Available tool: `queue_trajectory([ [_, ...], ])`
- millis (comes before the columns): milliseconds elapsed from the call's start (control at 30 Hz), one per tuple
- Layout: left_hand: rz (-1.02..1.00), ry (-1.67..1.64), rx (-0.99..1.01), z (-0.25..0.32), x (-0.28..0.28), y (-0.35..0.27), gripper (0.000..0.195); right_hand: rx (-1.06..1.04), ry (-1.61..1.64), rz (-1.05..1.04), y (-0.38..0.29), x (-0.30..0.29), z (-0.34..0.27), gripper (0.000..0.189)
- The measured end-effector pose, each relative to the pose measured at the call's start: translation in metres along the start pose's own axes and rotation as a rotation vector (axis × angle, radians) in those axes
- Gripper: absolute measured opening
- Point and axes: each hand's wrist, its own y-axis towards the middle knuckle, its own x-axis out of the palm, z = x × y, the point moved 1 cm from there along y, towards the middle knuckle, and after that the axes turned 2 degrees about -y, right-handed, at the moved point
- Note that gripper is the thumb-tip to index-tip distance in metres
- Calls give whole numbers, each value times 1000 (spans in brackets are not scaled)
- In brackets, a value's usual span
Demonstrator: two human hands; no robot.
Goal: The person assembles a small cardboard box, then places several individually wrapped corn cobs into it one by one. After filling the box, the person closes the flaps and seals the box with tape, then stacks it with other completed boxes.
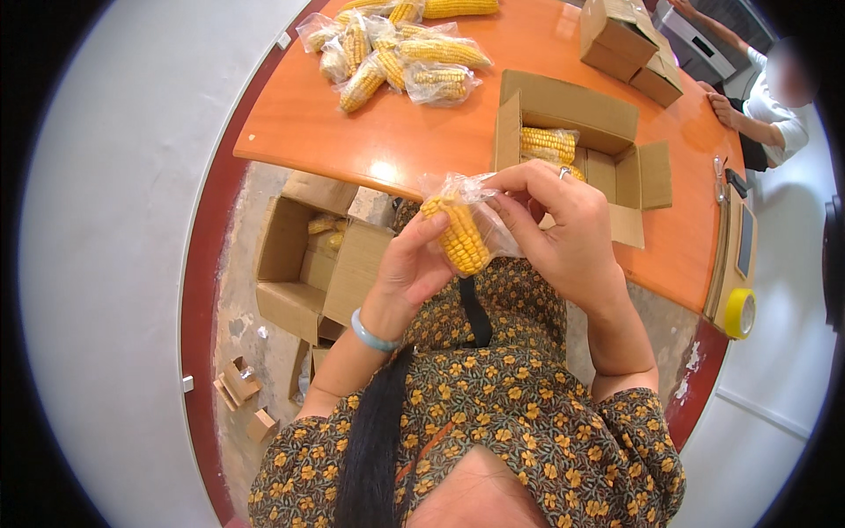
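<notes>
A short ear of yellow corn [463,243] in a clear plastic bag [498,231] is held just off the table's near edge. My left hand [417,254] grips the ear from the left, its thumb lying across the kernels. The fingers of my right hand [561,218] pinch the gathered top of the bag. Behind my right hand stands an open cardboard box [569,102] on the table. Inside it lie bagged corn pieces [548,144], partly hidden by the hand.
Several bagged corn ears [396,56] are heaped on the orange table [310,125]. Closed cartons [620,43] stand at the far right, near a seated person [772,119]. Yellow tape [740,313] rests at the right edge. On the floor, an open carton [290,297] contains corn.
</notes>
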Motion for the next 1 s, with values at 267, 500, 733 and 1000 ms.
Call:
queue_trajectory([
  [267,-55,11,-4,-3,-3,0,61,75,-42,-82,0,-11,-7,15],
  [500,-30,-73,-16,-6,-6,-2,53,-5,4,-20,4,-9,-5,19],
  [733,-79,-107,-34,-3,-4,-4,55,-106,-109,-24,11,-19,-19,19],
  [1000,-255,-81,-26,3,9,-7,70,-172,-90,-21,19,-29,-23,11],
])
